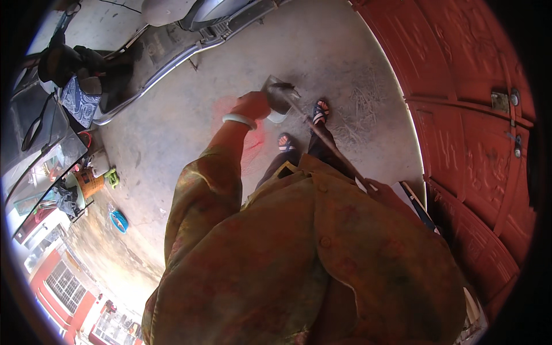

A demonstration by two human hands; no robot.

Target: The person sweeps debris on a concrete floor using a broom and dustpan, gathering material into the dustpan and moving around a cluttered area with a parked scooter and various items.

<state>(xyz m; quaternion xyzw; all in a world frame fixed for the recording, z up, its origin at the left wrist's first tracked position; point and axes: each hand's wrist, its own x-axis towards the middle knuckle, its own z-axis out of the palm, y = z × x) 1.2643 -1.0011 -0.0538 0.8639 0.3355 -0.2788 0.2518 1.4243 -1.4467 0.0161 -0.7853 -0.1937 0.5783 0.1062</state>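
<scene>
Person is standing on a grey concrete floor [190, 121], dusty, with a reddish stain [253, 144] lying just below the left hand. A red panelled metal door [471, 115] is running along the floor's right edge; a scooter [144, 52] is parking across the top-left corner, footboard facing the person. Left hand [251, 106], pale bangle [238, 121] on the wrist, is reaching out over the floor's middle, fingers curled and pressed together around the near edge of a grey metal dustpan [277, 95]. Dustpan is hanging tilted just above the sandalled feet [305, 126]; something dark is sitting on its blade, too blurred to identify. A long wooden handle [333, 152] is running from the dustpan back to the person's right side. Right hand is hiding behind the orange patterned shirt [299, 259], so can't tell its fingers. Far left edge: a small blue bowl [119, 221] and an orange basket [90, 183], contents unreadable.
</scene>
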